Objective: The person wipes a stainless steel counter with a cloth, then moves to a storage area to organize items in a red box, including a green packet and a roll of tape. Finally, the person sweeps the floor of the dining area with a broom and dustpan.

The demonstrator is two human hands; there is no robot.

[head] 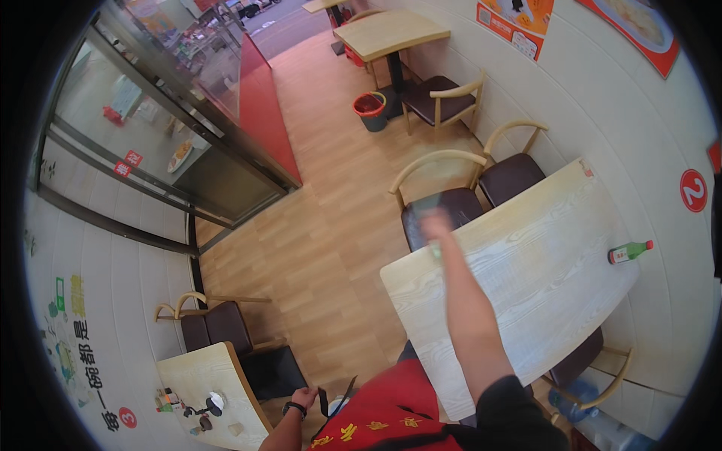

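Note:
My right hand (437, 225), blurred by motion, is stretched out past the edge of a pale wood-grain table (541, 276), above the dark seat of a chair (445, 204). A blurred pale green thing, perhaps a cloth, shows on both sides of the closed fingers. Low in the view, my left hand (306, 397), with a dark watch or band at the wrist, is beside the red apron (389, 394) and a black strap (323, 402); whether it holds anything cannot be told. A green bottle with a red cap (632, 252) is on the table near the wall.
Wooden chairs with dark seats adjoin the table. At the lower left, a second table (225, 361) bears small bottles and other items, beside a black seat (274, 372). A glass door (192, 146), a bin (370, 113) and another table (389, 31) are farther off. A water jug (574, 400) is at the lower right.

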